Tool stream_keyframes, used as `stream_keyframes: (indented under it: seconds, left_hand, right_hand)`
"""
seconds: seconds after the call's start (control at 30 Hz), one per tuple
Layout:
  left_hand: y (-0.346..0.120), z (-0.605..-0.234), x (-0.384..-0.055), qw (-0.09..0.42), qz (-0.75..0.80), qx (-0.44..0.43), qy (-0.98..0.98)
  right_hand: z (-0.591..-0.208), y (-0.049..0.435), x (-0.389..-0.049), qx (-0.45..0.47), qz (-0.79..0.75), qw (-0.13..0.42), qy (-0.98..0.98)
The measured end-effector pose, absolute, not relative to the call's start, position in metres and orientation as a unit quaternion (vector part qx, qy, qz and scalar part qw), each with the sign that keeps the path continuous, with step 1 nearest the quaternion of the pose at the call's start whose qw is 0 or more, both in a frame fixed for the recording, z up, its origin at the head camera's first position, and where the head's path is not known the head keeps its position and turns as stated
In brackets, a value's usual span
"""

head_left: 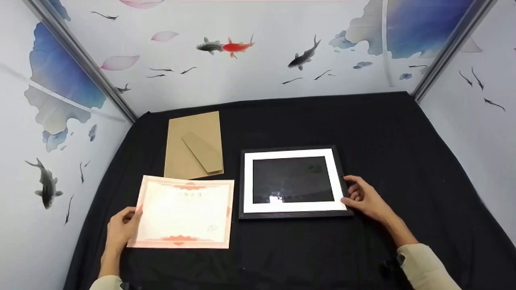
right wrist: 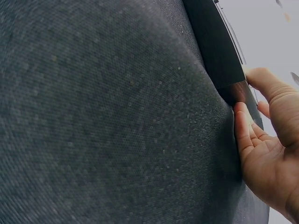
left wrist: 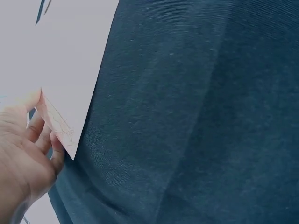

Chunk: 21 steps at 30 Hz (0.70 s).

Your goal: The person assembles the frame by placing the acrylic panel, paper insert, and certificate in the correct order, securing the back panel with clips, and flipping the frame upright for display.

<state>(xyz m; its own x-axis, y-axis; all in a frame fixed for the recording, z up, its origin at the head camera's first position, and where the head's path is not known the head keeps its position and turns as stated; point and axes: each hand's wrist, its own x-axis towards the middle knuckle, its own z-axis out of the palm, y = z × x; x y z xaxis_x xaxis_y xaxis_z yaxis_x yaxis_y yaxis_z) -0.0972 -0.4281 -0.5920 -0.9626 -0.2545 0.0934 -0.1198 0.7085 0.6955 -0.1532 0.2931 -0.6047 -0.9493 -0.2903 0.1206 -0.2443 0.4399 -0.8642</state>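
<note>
My left hand pinches the left edge of a paper certificate with a pink-and-red border. The left wrist view shows the thumb on top of the certificate and fingers under its edge. Right of it lies a black picture frame with a white mat around a dark, glossy centre. At the frame's right side, my right hand holds the edge, thumb near the lower right corner. In the right wrist view, fingers of the right hand reach low against the frame's side.
A brown backing board with a folded-down easel stand lies behind the certificate. Black cloth covers the table. White panels painted with fish enclose the back and sides.
</note>
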Motion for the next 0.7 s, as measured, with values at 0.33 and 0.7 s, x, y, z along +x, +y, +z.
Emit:
stream_keyframes:
  seconds: [0.33, 0.7]
  left_hand:
    - [-0.434, -0.559, -0.103, 0.147, -0.462, 0.099, -0.869]
    - [-0.404, -0.493, -0.125, 0.220, -0.552, 0.095, -0.798]
  right_hand:
    - [-0.605, 0.292, -0.153, -0.163, -0.511, 0.026, 0.844]
    - [-0.591, 0.287, -0.150, -0.169, -0.522, 0.023, 0.836]
